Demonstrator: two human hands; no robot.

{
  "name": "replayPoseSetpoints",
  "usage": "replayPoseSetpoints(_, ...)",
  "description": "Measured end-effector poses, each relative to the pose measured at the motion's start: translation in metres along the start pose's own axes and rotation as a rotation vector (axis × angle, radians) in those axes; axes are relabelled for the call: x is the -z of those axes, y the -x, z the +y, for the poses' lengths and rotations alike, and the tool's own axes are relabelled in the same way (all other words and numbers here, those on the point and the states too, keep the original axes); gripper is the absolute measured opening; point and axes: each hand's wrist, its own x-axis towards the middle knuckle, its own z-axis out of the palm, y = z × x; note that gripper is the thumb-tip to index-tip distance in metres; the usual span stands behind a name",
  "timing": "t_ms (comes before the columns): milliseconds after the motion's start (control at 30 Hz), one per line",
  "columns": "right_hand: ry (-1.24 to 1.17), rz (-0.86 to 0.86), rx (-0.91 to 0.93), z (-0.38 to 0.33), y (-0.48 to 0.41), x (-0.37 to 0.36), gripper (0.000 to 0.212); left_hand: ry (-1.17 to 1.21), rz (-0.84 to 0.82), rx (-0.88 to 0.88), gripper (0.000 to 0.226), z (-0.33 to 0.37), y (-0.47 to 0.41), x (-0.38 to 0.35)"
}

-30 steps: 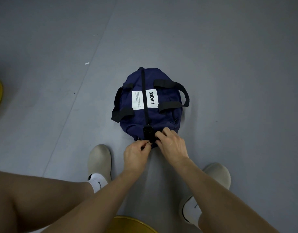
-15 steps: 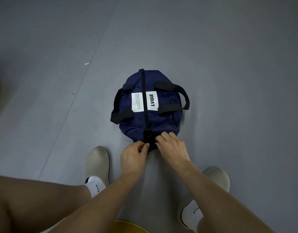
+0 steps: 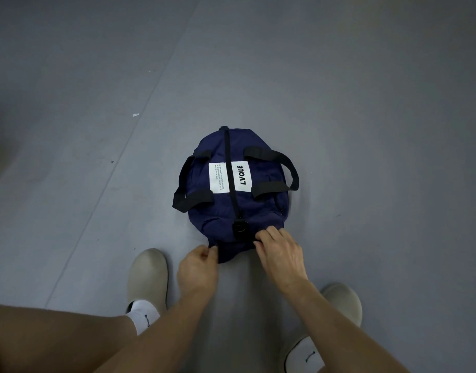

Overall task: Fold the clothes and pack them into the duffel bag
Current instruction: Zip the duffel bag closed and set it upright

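Since everything looks zipped up, I reckon packing's basically done. Left hand [image 3: 197, 270] pinches the near end of the navy LVQUE duffel bag [image 3: 258, 208] sitting on the grey floor [image 3: 97, 184], zipper pull [image 3: 239, 227] just beyond, and right hand [image 3: 281, 254] grips that same end. I'd tug both sides evenly.

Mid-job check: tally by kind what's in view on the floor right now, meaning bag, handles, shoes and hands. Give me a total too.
Navy duffel bag: 1
Black handles: 2
Beige shoes: 2
Hands: 2
Total: 7
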Motion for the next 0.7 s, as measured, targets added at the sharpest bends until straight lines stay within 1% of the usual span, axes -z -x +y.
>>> replayPoseSetpoints(67, 0.003, 0.004, 0.030, 0.006, 0.001, 0.001, 0.011, -0.004, -0.030, 0.044, 0.044, -0.019, -0.006, 0.008)
replayPoseSetpoints(133, -0.005, 0.008, 0.110, 0.006, 0.001, 0.002, 0.013, -0.009, -0.063, 0.018, 0.044, -0.032, -0.010, 0.013)
replayPoseSetpoints(233, -0.078, -0.008, 0.209, -0.003, -0.001, 0.001, 0.018, 0.012, -0.080, 0.020, 0.041, -0.039, -0.013, 0.014)
replayPoseSetpoints(333, -0.118, -0.030, 0.163, -0.012, -0.001, -0.003, 0.024, -0.004, -0.087, 0.006, 0.040, -0.043, -0.013, 0.015)
replayPoseSetpoints(467, -0.050, -0.036, 0.112, -0.018, -0.005, -0.012, 0.032, -0.012, -0.101, -0.047, 0.038, -0.045, -0.013, 0.017)
replayPoseSetpoints(600, 0.005, 0.020, 0.129, -0.022, -0.016, -0.015, 0.029, -0.026, -0.071, -0.081, 0.041, -0.049, -0.013, 0.016)
replayPoseSetpoints(667, -0.018, 0.047, 0.132, -0.023, -0.019, -0.013, 0.022, -0.011, -0.100, -0.018, 0.045, -0.049, -0.015, 0.013)
replayPoseSetpoints(700, -0.035, 0.053, 0.128, -0.023, -0.018, -0.013, 0.019, 0.046, -0.135, 0.073, 0.045, -0.050, -0.018, 0.009)
